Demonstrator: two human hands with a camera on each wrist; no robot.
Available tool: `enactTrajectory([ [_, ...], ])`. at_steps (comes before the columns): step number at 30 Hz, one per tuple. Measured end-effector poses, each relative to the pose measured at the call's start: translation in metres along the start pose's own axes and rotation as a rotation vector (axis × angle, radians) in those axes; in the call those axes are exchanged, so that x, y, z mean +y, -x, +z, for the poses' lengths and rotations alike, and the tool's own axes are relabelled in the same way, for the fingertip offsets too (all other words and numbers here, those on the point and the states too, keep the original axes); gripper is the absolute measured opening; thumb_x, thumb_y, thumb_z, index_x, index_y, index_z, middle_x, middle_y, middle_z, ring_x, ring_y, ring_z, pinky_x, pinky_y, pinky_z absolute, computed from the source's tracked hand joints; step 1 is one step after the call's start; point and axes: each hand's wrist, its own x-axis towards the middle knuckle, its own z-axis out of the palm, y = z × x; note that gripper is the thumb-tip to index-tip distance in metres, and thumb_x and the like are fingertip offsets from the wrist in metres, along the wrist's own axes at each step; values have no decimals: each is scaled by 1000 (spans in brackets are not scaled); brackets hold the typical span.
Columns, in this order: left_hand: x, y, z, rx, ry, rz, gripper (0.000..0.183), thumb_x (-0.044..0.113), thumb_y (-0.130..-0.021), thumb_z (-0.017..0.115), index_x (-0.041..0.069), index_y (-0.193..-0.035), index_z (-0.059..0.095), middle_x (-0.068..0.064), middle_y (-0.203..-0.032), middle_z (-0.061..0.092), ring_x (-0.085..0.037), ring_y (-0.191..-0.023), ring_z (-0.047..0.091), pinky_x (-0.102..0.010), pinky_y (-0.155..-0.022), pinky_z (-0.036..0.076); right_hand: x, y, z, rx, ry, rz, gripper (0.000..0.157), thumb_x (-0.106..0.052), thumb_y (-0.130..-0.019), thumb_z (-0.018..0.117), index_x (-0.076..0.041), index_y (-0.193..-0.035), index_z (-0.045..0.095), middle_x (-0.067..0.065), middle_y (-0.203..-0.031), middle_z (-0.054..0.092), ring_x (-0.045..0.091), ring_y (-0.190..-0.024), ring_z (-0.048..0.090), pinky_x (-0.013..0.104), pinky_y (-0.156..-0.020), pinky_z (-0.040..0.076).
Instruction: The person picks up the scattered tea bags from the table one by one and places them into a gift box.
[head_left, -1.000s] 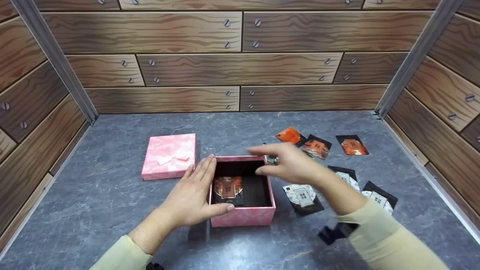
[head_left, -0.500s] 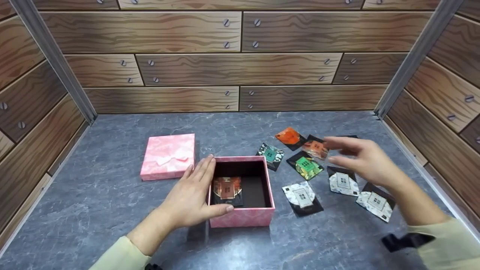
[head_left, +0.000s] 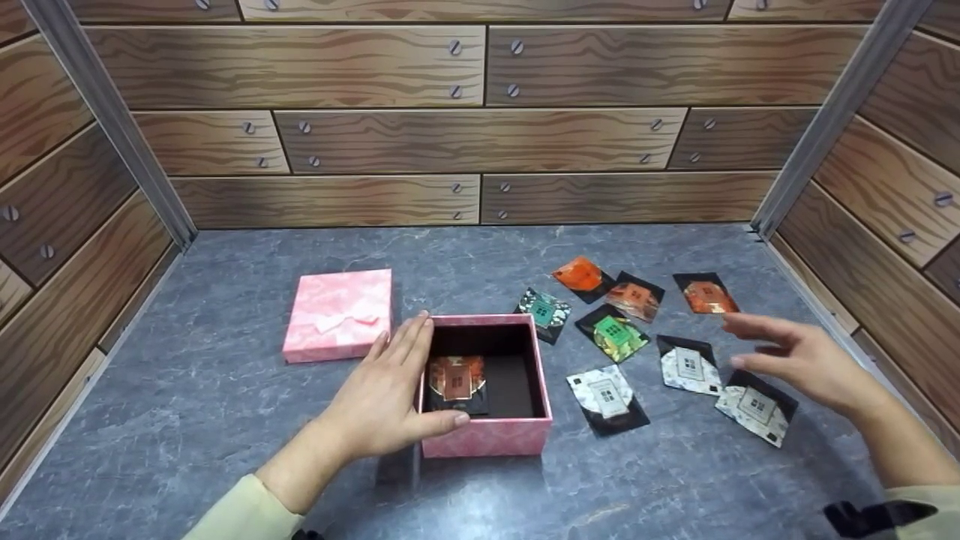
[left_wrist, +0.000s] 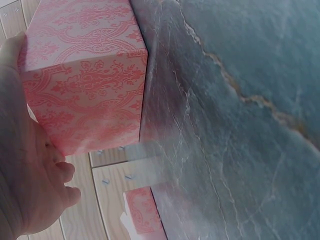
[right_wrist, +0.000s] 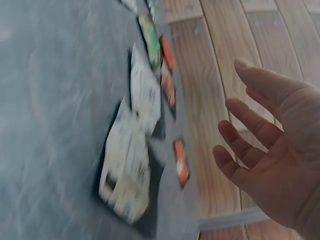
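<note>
An uncovered pink box [head_left: 484, 437] with a dark inside stands at the front middle in the head view. One black-and-orange sachet [head_left: 457, 381] lies in its left half. My left hand [head_left: 375, 401] rests along the box's left rim, fingers straight, thumb over the front rim. My right hand [head_left: 814, 365] hangs at the right with loosely bent, spread fingers and nothing in them. Nearest to it are two white-and-black sachets, the front-right sachet [head_left: 756, 407] and its left neighbour [head_left: 688, 364]. In the right wrist view this hand [right_wrist: 272, 135] is above the table, apart from the sachets.
Left of the box lies its pink lid [head_left: 341, 307] with a bow. Another white sachet [head_left: 609, 397], a green sachet [head_left: 615, 332], a teal sachet [head_left: 544, 313] and several orange ones, such as one sachet [head_left: 706, 292], lie right of the box. Wood-patterned walls [head_left: 480, 139] enclose the table.
My right hand has moved from above the box rightward, past the sachets, to the table's right side. My left hand and the box have stayed in place.
</note>
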Motion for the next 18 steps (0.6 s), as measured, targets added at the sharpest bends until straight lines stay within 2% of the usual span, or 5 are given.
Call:
enactTrajectory([
  [5,1,0,0,-1,-4,-3,127,87,-88,53,-3,-168,15,-19,-175,16,-35,-161,18,-59,-128,18,28,15,-6,-16,-33,37,59,-13,-96,80,4,-148,58,-20,-139,64,-11,-115,58,11,-91,50],
  [6,1,0,0,-1,-4,-3,127,88,-88,53,-3,-168,15,-19,-175,16,-34,-161,17,-59,-128,18,33,18,-7,-20,-23,47,59,-14,-96,80,4,-148,58,-22,-138,63,-12,-116,57,10,-91,49],
  [11,0,1,0,4,-5,-1,127,88,-87,52,-3,-168,16,-19,-175,17,-33,-161,17,-59,-128,19,50,27,-9,-51,-11,91,61,-16,-96,81,3,-149,58,-20,-136,65,-14,-117,54,8,-93,45],
  [18,0,1,0,3,-9,-3,127,88,-87,52,-3,-168,17,-19,-175,17,-34,-161,19,-59,-128,19,65,33,-6,-110,-90,85,65,-10,-94,81,8,-150,54,-21,-138,64,-16,-122,51,6,-96,42],
])
